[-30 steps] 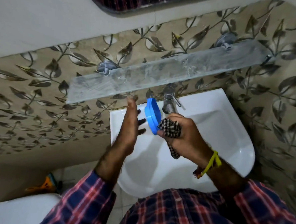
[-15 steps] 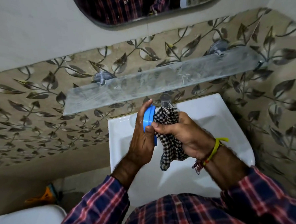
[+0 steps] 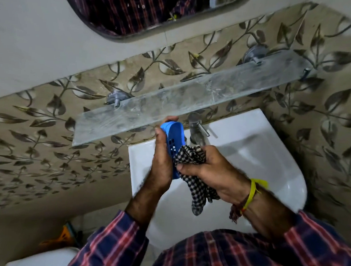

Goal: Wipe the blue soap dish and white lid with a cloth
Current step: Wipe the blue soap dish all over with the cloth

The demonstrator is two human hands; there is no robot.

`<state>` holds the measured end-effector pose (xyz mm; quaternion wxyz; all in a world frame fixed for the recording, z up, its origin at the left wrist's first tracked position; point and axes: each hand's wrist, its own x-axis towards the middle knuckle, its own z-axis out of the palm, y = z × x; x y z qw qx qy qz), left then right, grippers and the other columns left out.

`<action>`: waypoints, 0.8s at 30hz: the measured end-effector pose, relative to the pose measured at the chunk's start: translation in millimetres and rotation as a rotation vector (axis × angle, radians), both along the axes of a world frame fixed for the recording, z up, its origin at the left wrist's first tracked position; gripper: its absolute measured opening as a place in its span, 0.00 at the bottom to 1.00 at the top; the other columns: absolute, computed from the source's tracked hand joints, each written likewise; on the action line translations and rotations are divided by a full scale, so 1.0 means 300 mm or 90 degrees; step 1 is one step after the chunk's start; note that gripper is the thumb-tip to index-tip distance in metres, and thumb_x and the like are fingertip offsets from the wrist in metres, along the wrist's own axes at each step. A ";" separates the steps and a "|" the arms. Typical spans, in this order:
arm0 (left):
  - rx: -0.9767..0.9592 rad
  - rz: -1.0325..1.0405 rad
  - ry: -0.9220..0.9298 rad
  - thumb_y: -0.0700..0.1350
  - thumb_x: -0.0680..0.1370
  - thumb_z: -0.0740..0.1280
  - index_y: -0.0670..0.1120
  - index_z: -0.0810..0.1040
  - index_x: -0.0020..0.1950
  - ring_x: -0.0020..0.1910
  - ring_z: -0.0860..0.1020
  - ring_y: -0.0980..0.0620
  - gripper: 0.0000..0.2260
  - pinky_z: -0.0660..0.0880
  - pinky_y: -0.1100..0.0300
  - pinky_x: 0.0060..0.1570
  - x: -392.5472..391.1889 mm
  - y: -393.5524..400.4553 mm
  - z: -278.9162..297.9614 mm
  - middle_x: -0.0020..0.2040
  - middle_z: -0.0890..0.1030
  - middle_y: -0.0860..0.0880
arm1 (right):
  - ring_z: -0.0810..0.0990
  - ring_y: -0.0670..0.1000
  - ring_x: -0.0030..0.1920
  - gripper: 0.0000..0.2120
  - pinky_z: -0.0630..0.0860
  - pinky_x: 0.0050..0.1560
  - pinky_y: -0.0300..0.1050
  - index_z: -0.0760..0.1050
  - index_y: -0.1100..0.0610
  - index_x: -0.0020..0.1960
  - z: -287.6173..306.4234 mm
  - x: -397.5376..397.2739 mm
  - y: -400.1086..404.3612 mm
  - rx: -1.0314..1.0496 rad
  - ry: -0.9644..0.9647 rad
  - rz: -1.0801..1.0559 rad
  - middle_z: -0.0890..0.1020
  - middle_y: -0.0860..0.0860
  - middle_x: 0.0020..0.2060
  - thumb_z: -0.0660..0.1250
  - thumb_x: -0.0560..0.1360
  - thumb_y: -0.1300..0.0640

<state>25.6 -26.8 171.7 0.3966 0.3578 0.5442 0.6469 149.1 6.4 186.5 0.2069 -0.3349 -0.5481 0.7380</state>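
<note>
My left hand [image 3: 161, 162] grips the blue soap dish [image 3: 175, 138] on edge above the white sink, so that its slotted inside faces right. My right hand [image 3: 213, 170] is closed on a black-and-white checked cloth [image 3: 191, 160] and presses it against the lower part of the dish. The tail of the cloth hangs down over the basin. The lower end of the dish is hidden behind the hands and cloth. I see no white lid in this view.
The white sink [image 3: 271, 159] sits below, with a chrome tap [image 3: 197, 130] just right of the dish. A frosted glass shelf [image 3: 193, 97] runs across the leaf-patterned wall right above my hands. A mirror [image 3: 137, 9] hangs higher up. A white toilet tank [image 3: 39, 258] stands at lower left.
My left hand took hold of the blue dish from my right hand and turned its slotted inside into view. My right hand brought the cloth onto the dish.
</note>
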 end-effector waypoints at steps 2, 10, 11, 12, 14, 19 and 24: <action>-0.002 0.011 0.007 0.60 0.83 0.45 0.44 0.71 0.66 0.39 0.75 0.58 0.26 0.74 0.64 0.41 0.005 -0.004 -0.011 0.46 0.76 0.52 | 0.83 0.52 0.44 0.05 0.80 0.51 0.50 0.80 0.66 0.49 0.001 0.000 0.010 0.012 -0.006 0.000 0.85 0.59 0.43 0.70 0.73 0.68; -0.052 0.016 -0.079 0.63 0.82 0.49 0.52 0.76 0.61 0.35 0.76 0.52 0.22 0.74 0.59 0.36 0.006 -0.008 0.004 0.40 0.77 0.46 | 0.80 0.50 0.38 0.04 0.78 0.43 0.49 0.79 0.65 0.47 -0.010 0.024 0.008 0.148 -0.054 0.099 0.83 0.55 0.37 0.71 0.74 0.65; -0.056 0.016 -0.084 0.64 0.81 0.51 0.52 0.77 0.60 0.35 0.76 0.51 0.23 0.75 0.58 0.36 0.001 -0.008 0.010 0.40 0.79 0.47 | 0.81 0.50 0.38 0.05 0.80 0.43 0.51 0.79 0.65 0.47 -0.014 0.025 0.001 0.182 -0.054 0.104 0.83 0.56 0.38 0.71 0.74 0.64; -0.066 0.022 -0.091 0.65 0.79 0.53 0.52 0.78 0.59 0.35 0.77 0.50 0.24 0.75 0.57 0.36 -0.007 -0.008 0.019 0.39 0.80 0.47 | 0.82 0.51 0.39 0.05 0.81 0.45 0.52 0.79 0.64 0.47 -0.019 0.026 -0.006 0.220 -0.060 0.106 0.83 0.56 0.39 0.73 0.73 0.63; -0.099 0.050 -0.138 0.67 0.76 0.55 0.52 0.82 0.53 0.34 0.78 0.48 0.25 0.76 0.57 0.36 -0.013 -0.005 0.044 0.38 0.81 0.46 | 0.82 0.49 0.43 0.06 0.80 0.47 0.52 0.79 0.59 0.46 -0.033 0.030 -0.017 0.321 -0.079 0.098 0.81 0.48 0.41 0.75 0.71 0.62; -0.200 0.079 -0.217 0.72 0.77 0.52 0.51 0.87 0.48 0.40 0.80 0.46 0.32 0.76 0.54 0.42 -0.022 -0.009 0.058 0.45 0.81 0.42 | 0.78 0.50 0.44 0.15 0.76 0.39 0.52 0.79 0.53 0.45 -0.048 0.034 -0.037 0.602 -0.123 0.070 0.75 0.44 0.42 0.65 0.63 0.67; -0.221 0.080 0.058 0.72 0.78 0.44 0.68 0.69 0.66 0.58 0.82 0.52 0.24 0.79 0.50 0.58 -0.027 -0.092 -0.002 0.68 0.77 0.47 | 0.77 0.49 0.37 0.04 0.74 0.39 0.46 0.77 0.63 0.42 -0.029 0.021 -0.019 0.391 -0.061 -0.009 0.78 0.54 0.37 0.72 0.71 0.65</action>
